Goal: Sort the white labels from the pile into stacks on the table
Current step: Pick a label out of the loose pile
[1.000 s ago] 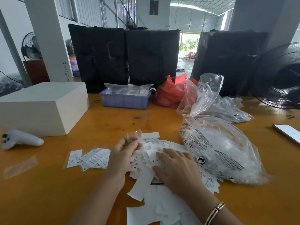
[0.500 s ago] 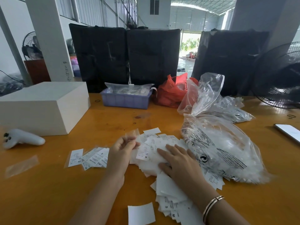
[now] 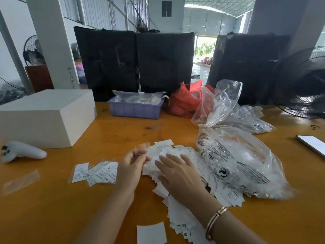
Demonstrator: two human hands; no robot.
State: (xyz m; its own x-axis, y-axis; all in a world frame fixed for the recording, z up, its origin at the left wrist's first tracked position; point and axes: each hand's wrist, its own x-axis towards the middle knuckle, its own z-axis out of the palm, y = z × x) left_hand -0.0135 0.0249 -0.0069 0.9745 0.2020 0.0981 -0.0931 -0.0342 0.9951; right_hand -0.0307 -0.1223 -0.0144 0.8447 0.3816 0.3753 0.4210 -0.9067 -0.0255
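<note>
A loose pile of white labels (image 3: 177,150) lies mid-table on the orange table (image 3: 123,131), trailing toward the front edge. My left hand (image 3: 131,166) pinches a small clear sleeve (image 3: 143,148) at the pile's left side. My right hand (image 3: 177,175) lies flat on the pile with fingers spread. To the left sits a small fanned row of sorted labels (image 3: 102,171) in clear sleeves, marked XS and S. One blank white label (image 3: 151,233) lies alone near the front edge.
A big clear plastic bag (image 3: 237,161) crowds the pile's right side, more bags behind it. A white box (image 3: 44,117) and white controller (image 3: 21,152) sit left; a purple tray (image 3: 135,108) and red bag (image 3: 184,101) at the back. A phone (image 3: 313,143) lies far right.
My right hand slid forward over the pile, spreading labels away from me. The left hand kept its pinch and shifted little.
</note>
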